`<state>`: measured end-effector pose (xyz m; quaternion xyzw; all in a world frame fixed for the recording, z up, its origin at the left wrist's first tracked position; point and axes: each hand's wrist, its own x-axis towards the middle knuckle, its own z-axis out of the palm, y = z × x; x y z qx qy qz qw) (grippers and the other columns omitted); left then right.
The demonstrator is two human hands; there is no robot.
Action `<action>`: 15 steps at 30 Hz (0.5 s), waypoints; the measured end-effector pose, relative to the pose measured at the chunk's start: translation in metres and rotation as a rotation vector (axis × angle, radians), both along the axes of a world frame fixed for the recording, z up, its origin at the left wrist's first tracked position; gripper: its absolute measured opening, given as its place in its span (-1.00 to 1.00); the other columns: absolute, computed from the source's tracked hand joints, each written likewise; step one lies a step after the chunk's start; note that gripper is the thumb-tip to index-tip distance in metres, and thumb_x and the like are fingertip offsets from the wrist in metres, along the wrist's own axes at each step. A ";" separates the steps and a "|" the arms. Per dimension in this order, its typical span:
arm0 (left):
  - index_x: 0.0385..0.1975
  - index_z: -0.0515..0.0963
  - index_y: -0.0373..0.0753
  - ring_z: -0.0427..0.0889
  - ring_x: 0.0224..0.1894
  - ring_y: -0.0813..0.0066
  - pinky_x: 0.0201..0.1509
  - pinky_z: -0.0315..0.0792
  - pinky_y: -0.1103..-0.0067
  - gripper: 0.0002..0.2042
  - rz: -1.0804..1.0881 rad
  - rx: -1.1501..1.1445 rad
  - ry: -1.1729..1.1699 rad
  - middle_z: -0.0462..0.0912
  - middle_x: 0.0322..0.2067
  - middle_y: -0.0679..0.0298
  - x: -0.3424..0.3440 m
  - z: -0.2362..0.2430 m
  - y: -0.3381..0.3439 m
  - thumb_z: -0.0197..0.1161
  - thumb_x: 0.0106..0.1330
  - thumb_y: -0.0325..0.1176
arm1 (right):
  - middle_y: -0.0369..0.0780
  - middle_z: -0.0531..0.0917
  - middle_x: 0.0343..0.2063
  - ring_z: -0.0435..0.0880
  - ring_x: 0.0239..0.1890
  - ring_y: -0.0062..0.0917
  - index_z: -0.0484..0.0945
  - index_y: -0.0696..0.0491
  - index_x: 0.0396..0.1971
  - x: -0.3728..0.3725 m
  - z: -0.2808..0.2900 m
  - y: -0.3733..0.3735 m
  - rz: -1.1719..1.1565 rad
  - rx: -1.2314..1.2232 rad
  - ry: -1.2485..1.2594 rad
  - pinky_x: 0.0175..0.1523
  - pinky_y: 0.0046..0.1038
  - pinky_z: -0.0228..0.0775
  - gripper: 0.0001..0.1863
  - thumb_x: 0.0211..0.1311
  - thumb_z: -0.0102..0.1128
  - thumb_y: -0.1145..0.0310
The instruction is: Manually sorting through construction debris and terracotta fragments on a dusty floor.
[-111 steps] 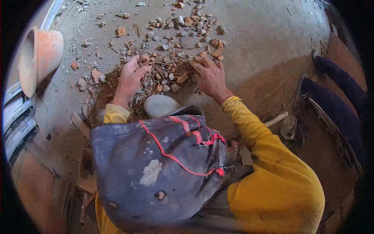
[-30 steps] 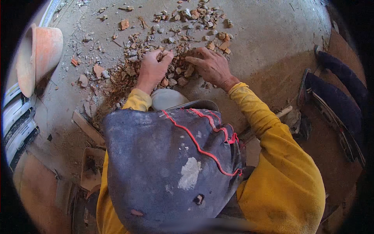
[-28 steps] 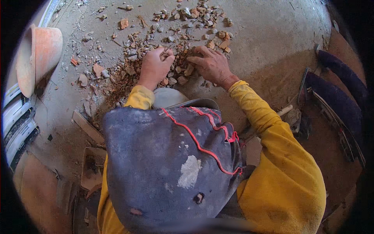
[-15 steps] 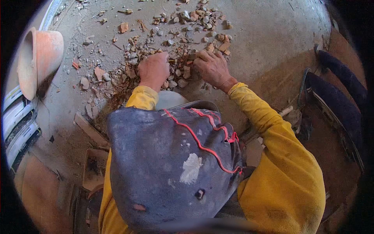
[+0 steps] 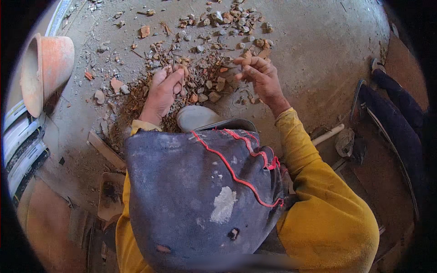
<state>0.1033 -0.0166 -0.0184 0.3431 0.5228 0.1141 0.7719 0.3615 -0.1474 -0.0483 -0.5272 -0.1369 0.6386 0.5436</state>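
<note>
- The left hand curled its fingers in, thumb against them, over the rubble; any grip on a piece couldn't be told.
- The right hand, fingers bent and partly parted, hung by the rubble's right edge; whether it held anything was unclear.
- The rubble lay on the floor, beyond a pale shoe toe.

At twelve o'clock, the low heap of grey and orange-brown rubble looks matt, rough and dusty, stony with splintery bits. The grey floor is gritty and dull, cement-like. The tapered orange pot at ten o'clock has a chalky, clay-like surface. The dark blue lap cloth at six is matt, worn and stained; the yellow fabric sleeve toward three looks soft and creased.
</note>
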 end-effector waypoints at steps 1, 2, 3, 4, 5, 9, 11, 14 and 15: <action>-0.24 0.53 -0.27 0.39 -0.55 0.61 -0.38 0.42 0.60 -0.82 0.072 -0.069 -0.129 0.56 -0.45 0.31 -0.001 0.002 0.000 0.18 0.31 -0.30 | -0.19 0.63 -0.14 0.63 -0.27 -0.59 0.44 0.14 0.02 -0.001 0.003 0.001 0.012 0.014 -0.061 -0.08 -0.54 0.49 -0.74 0.35 0.03 0.52; -0.21 0.51 -0.27 0.37 -0.56 0.61 -0.39 0.42 0.59 -0.81 0.145 -0.138 -0.259 0.54 -0.45 0.28 -0.002 0.004 -0.001 0.14 0.33 -0.29 | -0.19 0.63 -0.14 0.63 -0.27 -0.59 0.44 0.14 0.02 -0.001 0.002 0.002 0.011 0.015 -0.061 -0.08 -0.54 0.49 -0.74 0.35 0.03 0.52; -0.21 0.51 -0.27 0.37 -0.56 0.61 -0.39 0.42 0.59 -0.81 0.144 -0.137 -0.258 0.54 -0.45 0.28 -0.006 0.004 -0.001 0.14 0.33 -0.29 | -0.20 0.63 -0.16 0.64 -0.31 -0.55 0.44 0.15 0.00 0.000 0.000 0.005 -0.081 0.061 0.045 -0.14 -0.48 0.52 -0.74 0.33 0.06 0.52; -0.24 0.46 -0.26 0.36 -0.54 0.61 -0.37 0.38 0.58 -0.84 0.141 -0.225 -0.381 0.49 -0.45 0.30 -0.010 0.003 0.000 0.11 0.34 -0.30 | -0.21 0.63 -0.19 0.66 -0.34 -0.51 0.45 0.16 -0.03 0.003 -0.003 0.008 -0.172 0.109 0.146 -0.20 -0.42 0.55 -0.75 0.31 0.09 0.51; -0.28 0.40 -0.24 0.34 -0.52 0.61 -0.36 0.34 0.58 -0.86 0.137 -0.312 -0.504 0.44 -0.45 0.32 -0.012 0.002 0.000 0.07 0.35 -0.30 | -0.21 0.63 -0.19 0.66 -0.34 -0.51 0.45 0.16 -0.03 0.005 -0.007 0.011 -0.172 0.111 0.141 -0.20 -0.42 0.55 -0.75 0.31 0.09 0.51; -0.32 0.37 -0.24 0.38 -0.43 0.52 -0.26 0.31 0.54 -0.85 0.120 -0.257 -0.743 0.39 -0.48 0.30 -0.009 0.007 -0.004 0.07 0.31 -0.29 | -0.16 0.64 -0.40 0.65 -0.39 -0.41 0.56 0.18 -0.31 -0.016 0.001 0.033 0.151 0.007 -0.412 -0.28 -0.36 0.50 -0.78 0.17 0.22 0.32; -0.33 0.37 -0.23 0.39 -0.38 0.47 -0.20 0.28 0.53 -0.85 0.151 -0.267 -0.745 0.37 -0.49 0.28 -0.007 0.011 -0.005 0.08 0.29 -0.29 | -0.15 0.60 -0.60 0.64 -0.46 -0.39 0.64 0.13 -0.50 -0.037 -0.003 0.042 0.427 -0.075 -1.193 -0.32 -0.36 0.46 -0.72 0.06 0.35 0.18; -0.32 0.40 -0.26 0.42 -0.40 0.42 -0.21 0.35 0.50 -0.86 0.229 -0.208 -0.758 0.44 -0.47 0.25 0.000 0.006 -0.010 0.06 0.29 -0.32 | -0.09 0.62 -0.57 0.65 -0.47 -0.28 0.65 0.14 -0.48 -0.057 -0.023 0.039 0.440 -0.079 -1.428 -0.34 -0.31 0.45 -0.69 0.03 0.39 0.16; -0.35 0.40 -0.25 0.42 -0.39 0.43 -0.20 0.35 0.49 -0.85 0.266 -0.224 -0.712 0.44 -0.49 0.26 0.005 0.005 -0.009 0.07 0.34 -0.29 | -0.17 0.61 -0.61 0.64 -0.49 -0.38 0.64 0.14 -0.50 -0.056 -0.027 0.039 0.441 -0.056 -1.387 -0.35 -0.38 0.45 -0.73 0.04 0.37 0.20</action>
